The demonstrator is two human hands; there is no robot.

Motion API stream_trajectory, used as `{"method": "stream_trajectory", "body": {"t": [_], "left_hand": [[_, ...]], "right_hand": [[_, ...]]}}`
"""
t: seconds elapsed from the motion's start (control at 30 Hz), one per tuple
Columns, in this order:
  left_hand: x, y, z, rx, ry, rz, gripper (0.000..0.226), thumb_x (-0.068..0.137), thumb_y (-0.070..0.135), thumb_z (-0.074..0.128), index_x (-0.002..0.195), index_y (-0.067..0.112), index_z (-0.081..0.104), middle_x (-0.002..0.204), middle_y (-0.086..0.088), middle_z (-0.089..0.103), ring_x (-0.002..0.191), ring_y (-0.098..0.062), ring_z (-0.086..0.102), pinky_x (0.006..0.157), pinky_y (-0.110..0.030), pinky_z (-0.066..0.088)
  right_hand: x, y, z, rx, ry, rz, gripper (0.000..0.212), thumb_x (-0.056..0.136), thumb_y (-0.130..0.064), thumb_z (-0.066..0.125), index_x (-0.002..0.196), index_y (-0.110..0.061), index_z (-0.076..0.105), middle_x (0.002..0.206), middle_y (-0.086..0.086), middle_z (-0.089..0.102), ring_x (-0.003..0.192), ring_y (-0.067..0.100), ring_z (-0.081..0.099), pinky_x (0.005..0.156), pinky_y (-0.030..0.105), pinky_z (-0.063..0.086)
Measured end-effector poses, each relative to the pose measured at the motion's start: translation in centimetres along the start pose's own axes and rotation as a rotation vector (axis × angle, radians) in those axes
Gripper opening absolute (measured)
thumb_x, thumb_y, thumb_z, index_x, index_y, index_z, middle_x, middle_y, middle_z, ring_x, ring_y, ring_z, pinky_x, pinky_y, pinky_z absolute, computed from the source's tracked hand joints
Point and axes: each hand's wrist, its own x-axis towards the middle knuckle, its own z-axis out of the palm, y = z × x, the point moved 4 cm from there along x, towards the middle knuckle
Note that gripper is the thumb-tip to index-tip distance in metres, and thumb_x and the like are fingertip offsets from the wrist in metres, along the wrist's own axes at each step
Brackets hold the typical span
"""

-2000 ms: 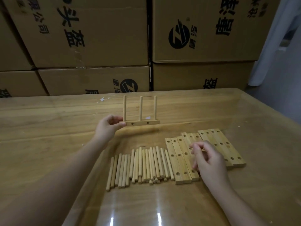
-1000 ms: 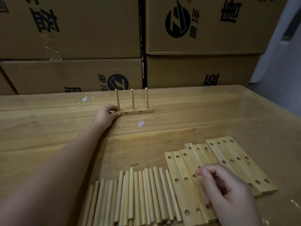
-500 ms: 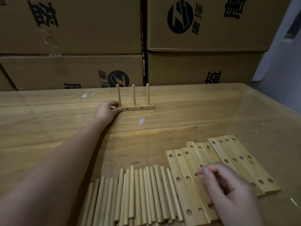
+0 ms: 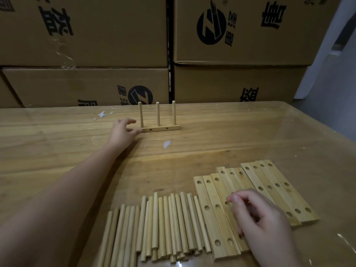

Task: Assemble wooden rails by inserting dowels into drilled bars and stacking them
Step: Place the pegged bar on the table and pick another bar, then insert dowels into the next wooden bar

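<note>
An assembled rail [image 4: 160, 128], one drilled bar with three upright dowels, stands on the table's far middle. My left hand [image 4: 123, 132] lies just left of it with its fingers spread; a fingertip touches or nearly touches the bar's left end. Several loose dowels [image 4: 163, 226] lie side by side near the front edge. To their right is a row of several drilled bars [image 4: 213, 214]. My right hand [image 4: 260, 222] hovers over those bars with its fingers loosely curled, holding nothing that I can see.
Stacked cardboard boxes [image 4: 86, 31] form a wall right behind the wooden table [image 4: 240, 135]. Two scraps of white paper or tape [image 4: 167, 144] lie on the tabletop near the rail. The table's right edge runs diagonally at the right.
My left hand carried the rail away from me, set it down at the far middle and has now opened off its left end. My right hand stayed over the bars.
</note>
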Motion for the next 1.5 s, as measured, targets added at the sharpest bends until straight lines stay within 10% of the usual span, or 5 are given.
{"method": "stream_trajectory", "body": {"t": [0.5, 0.67, 0.8, 1.3, 1.5], "left_hand": [[-21.8, 5.9, -2.7, -0.488, 0.054, 0.034, 0.011, 0.093, 0.019, 0.057, 0.096, 0.026, 0.066, 0.09, 0.008, 0.068, 0.077, 0.006, 0.061, 0.063, -0.007, 0.045], [-26.7, 5.1, -2.1, -0.688, 0.234, -0.014, 0.015, 0.094, 0.014, 0.055, 0.086, 0.021, 0.065, 0.07, 0.015, 0.067, 0.064, 0.004, 0.058, 0.058, -0.009, 0.044], [-28.3, 5.4, -1.0, -0.628, 0.183, 0.081, 0.018, 0.094, 0.01, 0.054, 0.085, 0.022, 0.063, 0.069, 0.013, 0.065, 0.059, 0.0, 0.055, 0.054, -0.016, 0.045], [-30.3, 7.5, 1.6, -0.309, -0.076, 0.465, 0.011, 0.089, 0.042, 0.046, 0.093, 0.042, 0.057, 0.068, 0.007, 0.062, 0.063, -0.013, 0.06, 0.059, -0.034, 0.05], [-29.9, 7.6, 1.7, -0.576, -0.164, 0.264, 0.015, 0.097, 0.016, 0.051, 0.092, 0.024, 0.063, 0.062, -0.003, 0.064, 0.046, -0.011, 0.054, 0.045, -0.026, 0.046]], "right_hand": [[-0.2, -0.6, -0.6, -0.037, -0.028, 0.069, 0.012, 0.091, -0.016, 0.054, 0.087, -0.023, 0.064, 0.073, -0.01, 0.061, 0.06, 0.008, 0.058, 0.047, 0.015, 0.042], [0.4, 1.1, -4.4, -0.27, 0.237, 0.219, 0.017, 0.09, -0.02, 0.052, 0.102, -0.019, 0.064, 0.115, 0.007, 0.053, 0.106, 0.025, 0.044, 0.09, 0.046, 0.04], [0.6, 3.9, -5.9, -0.515, 0.043, 0.577, 0.044, 0.092, -0.034, 0.045, 0.135, -0.025, 0.042, 0.142, 0.014, 0.036, 0.13, 0.034, 0.027, 0.108, 0.051, 0.02], [1.5, 5.2, -5.8, -0.248, 0.267, 0.536, 0.039, 0.092, -0.009, 0.05, 0.127, -0.026, 0.048, 0.13, 0.01, 0.041, 0.106, 0.031, 0.052, 0.076, 0.039, 0.047], [1.6, 3.4, -5.9, 0.365, 0.448, 0.449, 0.028, 0.095, -0.017, 0.051, 0.116, -0.035, 0.053, 0.102, -0.015, 0.058, 0.089, 0.005, 0.063, 0.074, 0.023, 0.048]]}}
